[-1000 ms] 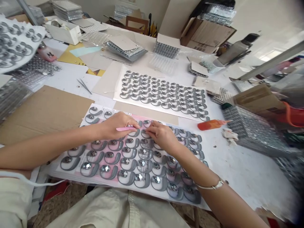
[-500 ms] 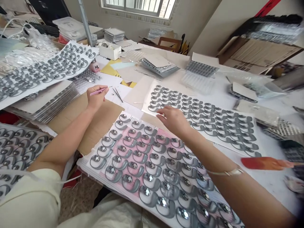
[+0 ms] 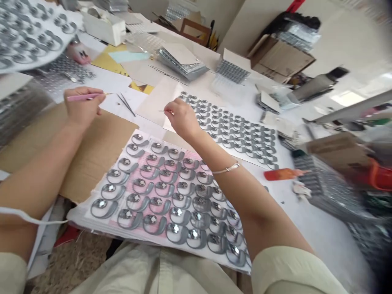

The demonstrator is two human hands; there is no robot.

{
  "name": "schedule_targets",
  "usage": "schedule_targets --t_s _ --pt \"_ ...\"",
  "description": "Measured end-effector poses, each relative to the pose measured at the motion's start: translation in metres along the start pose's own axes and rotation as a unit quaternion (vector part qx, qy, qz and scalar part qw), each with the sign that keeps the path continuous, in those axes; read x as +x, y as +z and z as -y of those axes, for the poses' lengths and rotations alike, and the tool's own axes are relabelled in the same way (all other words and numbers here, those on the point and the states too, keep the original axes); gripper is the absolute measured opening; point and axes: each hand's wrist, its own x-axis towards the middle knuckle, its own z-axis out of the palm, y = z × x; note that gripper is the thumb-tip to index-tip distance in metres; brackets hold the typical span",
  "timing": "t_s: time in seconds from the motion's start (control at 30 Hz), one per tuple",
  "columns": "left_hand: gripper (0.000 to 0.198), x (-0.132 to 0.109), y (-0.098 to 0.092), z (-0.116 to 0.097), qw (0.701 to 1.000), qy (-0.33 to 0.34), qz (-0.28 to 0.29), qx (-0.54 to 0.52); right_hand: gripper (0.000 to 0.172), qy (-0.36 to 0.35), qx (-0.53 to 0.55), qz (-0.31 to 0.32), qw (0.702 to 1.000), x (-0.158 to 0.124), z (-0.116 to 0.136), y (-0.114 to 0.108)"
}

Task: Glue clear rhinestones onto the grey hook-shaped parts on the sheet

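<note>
My left hand (image 3: 81,107) is closed around a thin pink stick (image 3: 84,96), raised over the brown cardboard (image 3: 101,143) at the left. My right hand (image 3: 180,116) is pinched on a small thin stick that pokes out to the left, hovering above the near edge of the far sheet of grey hook-shaped pieces (image 3: 235,130). In front of me lies a pink-backed sheet (image 3: 165,192) with several rows of grey hooks, each carrying a shiny stone. A bracelet sits on my right wrist.
Tweezers (image 3: 126,104) lie on white paper between my hands. An orange glue bottle (image 3: 283,174) lies right of the near sheet. Stacks of trays (image 3: 180,61), cardboard boxes (image 3: 281,57) and another hook sheet (image 3: 30,32) crowd the table's back and left.
Both hands lifted off the near sheet. My left hand went out to the left with the pink stick; my right hand moved up to the far sheet's edge and closed into a pinch.
</note>
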Motion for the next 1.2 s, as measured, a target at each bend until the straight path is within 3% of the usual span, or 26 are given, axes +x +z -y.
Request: schedule_targets --t_s 0.1,0.2,0.3,0.4,0.6,0.83,1.2 --pt "0.025 -0.008 -0.001 -0.001 0.999 0.035 -0.009 0.0 0.02 -0.004 0.072 -0.075 0.995 -0.062 -0.019 -0.036" --pt "0.023 -0.02 -0.003 -0.009 0.999 0.034 0.006 0.009 0.016 -0.003 0.093 -0.087 0.992 -0.138 -0.036 -0.054" --pt "0.024 -0.03 -0.003 -0.019 0.999 0.001 0.026 0.024 0.016 0.026 0.108 -0.042 0.993 -0.203 -0.049 -0.05" --pt "0.023 -0.033 -0.002 -0.022 0.999 -0.011 0.034 0.03 0.019 0.046 0.097 -0.024 0.994 -0.24 -0.054 -0.038" --pt "0.023 -0.032 -0.003 -0.017 0.999 0.007 0.02 0.034 0.022 0.048 0.037 0.032 0.998 -0.246 -0.048 -0.024" --pt "0.023 -0.031 -0.006 -0.015 1.0 0.018 0.013 0.007 0.029 -0.015 -0.13 0.063 0.989 -0.238 -0.041 -0.023" --pt "0.04 -0.03 -0.006 -0.021 0.999 -0.011 0.016 0.035 0.029 -0.012 -0.158 0.079 0.984 -0.235 -0.032 -0.025"
